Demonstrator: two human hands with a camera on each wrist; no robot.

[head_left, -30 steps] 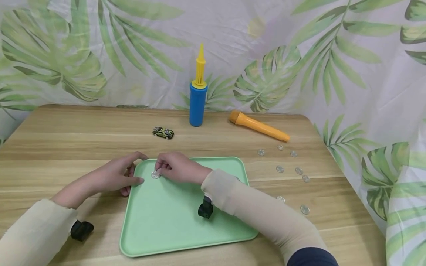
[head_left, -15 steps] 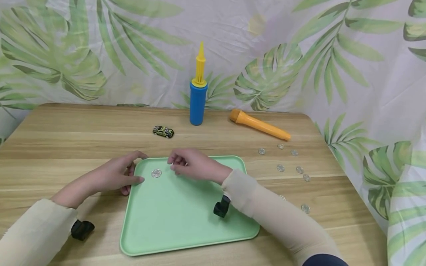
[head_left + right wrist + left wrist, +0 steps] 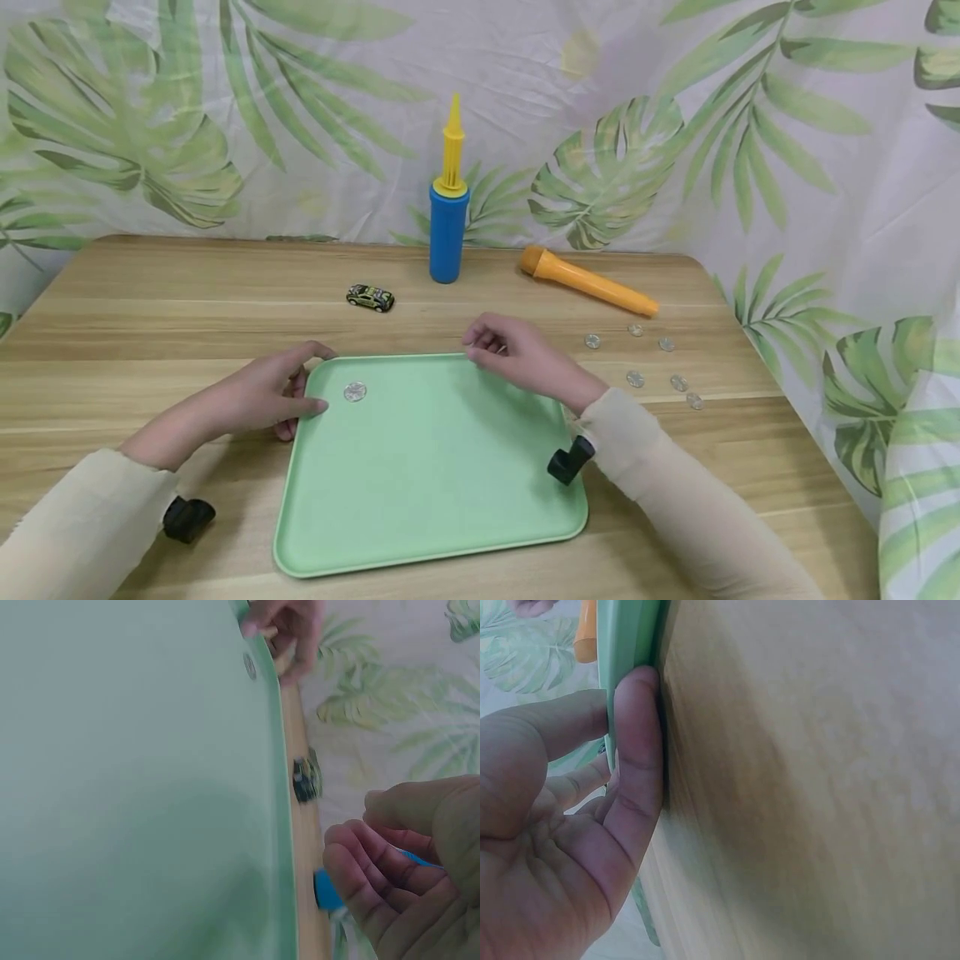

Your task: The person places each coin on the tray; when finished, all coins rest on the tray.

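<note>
The left hand (image 3: pixel 258 400) has the green tray (image 3: pixel 427 492) by its far-left corner, thumb lying on the rim and fingers tucked around the edge. From the left wrist view you really only get the thumb flat against the tray's side, and the fingertips under it are hidden.

The right hand (image 3: pixel 525 358) hangs over the tray's far edge, towards the right. Its fingers are loosely curled with nothing in them that I can make out. The right wrist view backs that up, but it's blurry, so a tiny thing tucked inside wouldn't show.

One coin (image 3: pixel 355 392) lies on the tray, in the far-left part, just beside the left thumb. It also shows as a small smudge in the right wrist view.

On the table (image 3: pixel 150 317), right of the tray, there's a loose scatter of coins (image 3: pixel 660 371); the right forearm may be covering some nearer ones. Far side: a little toy car (image 3: pixel 371 297), an upright blue-and-yellow pump (image 3: pixel 448 208) and an orange tube (image 3: pixel 588 282) lying flat. The leaf-print cloth (image 3: pixel 675 125) closes off the back and right.
</note>
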